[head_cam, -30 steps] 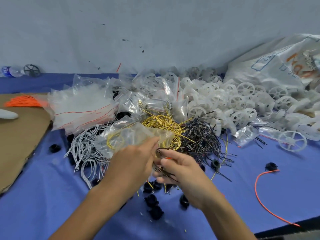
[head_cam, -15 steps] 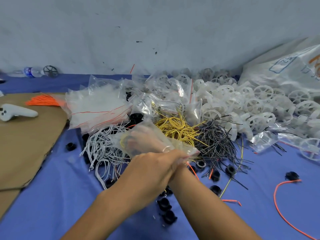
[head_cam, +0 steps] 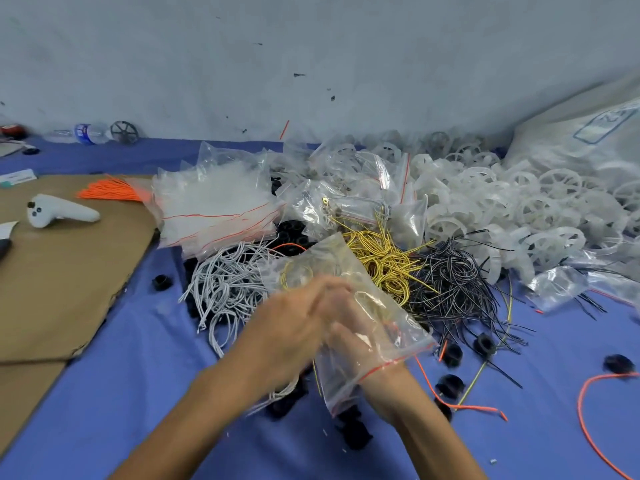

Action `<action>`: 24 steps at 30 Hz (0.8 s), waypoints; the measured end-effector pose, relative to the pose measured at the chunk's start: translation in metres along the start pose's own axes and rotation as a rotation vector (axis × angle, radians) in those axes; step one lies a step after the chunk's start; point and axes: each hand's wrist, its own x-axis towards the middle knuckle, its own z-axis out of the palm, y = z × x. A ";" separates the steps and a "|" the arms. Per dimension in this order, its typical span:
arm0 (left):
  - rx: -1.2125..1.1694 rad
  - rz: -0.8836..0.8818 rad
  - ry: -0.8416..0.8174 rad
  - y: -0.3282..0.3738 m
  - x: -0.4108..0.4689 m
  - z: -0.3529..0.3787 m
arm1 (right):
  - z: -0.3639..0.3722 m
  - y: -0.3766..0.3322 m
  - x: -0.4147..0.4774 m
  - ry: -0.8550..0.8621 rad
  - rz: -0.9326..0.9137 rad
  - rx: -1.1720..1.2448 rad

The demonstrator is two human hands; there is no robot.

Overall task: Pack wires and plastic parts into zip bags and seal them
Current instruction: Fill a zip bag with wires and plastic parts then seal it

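While my right hand (head_cam: pixel 349 336) is buried in the zip bag (head_cam: pixel 346 258), grip unclear, left hand (head_cam: pixel 291 327) pinches it; push yellow wires (head_cam: pixel 294 271) deep, off seal.

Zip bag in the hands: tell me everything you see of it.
The zip bag is clear, crinkled plastic with a red strip along its open mouth, which faces the person. It lies tilted over the wire piles. A yellow wire loop sits inside, near its far end. The right hand is in through the mouth; the left hand touches its outside. Blur hides the grip.
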 end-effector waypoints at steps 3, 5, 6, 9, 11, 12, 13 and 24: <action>0.201 -0.161 0.314 -0.057 0.028 -0.021 | -0.013 0.007 -0.021 0.034 -0.064 -0.080; 0.357 -0.315 0.406 -0.100 0.045 -0.038 | -0.023 0.006 -0.029 -0.032 -0.055 -0.122; 0.431 -0.391 0.394 -0.119 0.051 -0.044 | -0.026 0.003 -0.033 -0.053 -0.062 -0.146; 0.558 -0.547 0.297 -0.149 0.058 -0.047 | -0.030 -0.008 -0.043 -0.055 -0.118 -0.266; 0.595 -0.527 0.322 -0.150 0.060 -0.047 | -0.034 -0.012 -0.048 -0.055 -0.125 -0.344; 0.614 -0.492 0.360 -0.148 0.060 -0.048 | -0.036 -0.012 -0.050 -0.056 -0.135 -0.381; 0.630 -0.449 0.407 -0.145 0.060 -0.050 | -0.038 -0.013 -0.054 -0.079 -0.130 -0.417; -0.163 -0.213 0.742 -0.046 0.055 -0.088 | -0.061 -0.047 -0.076 -0.119 -0.074 -0.443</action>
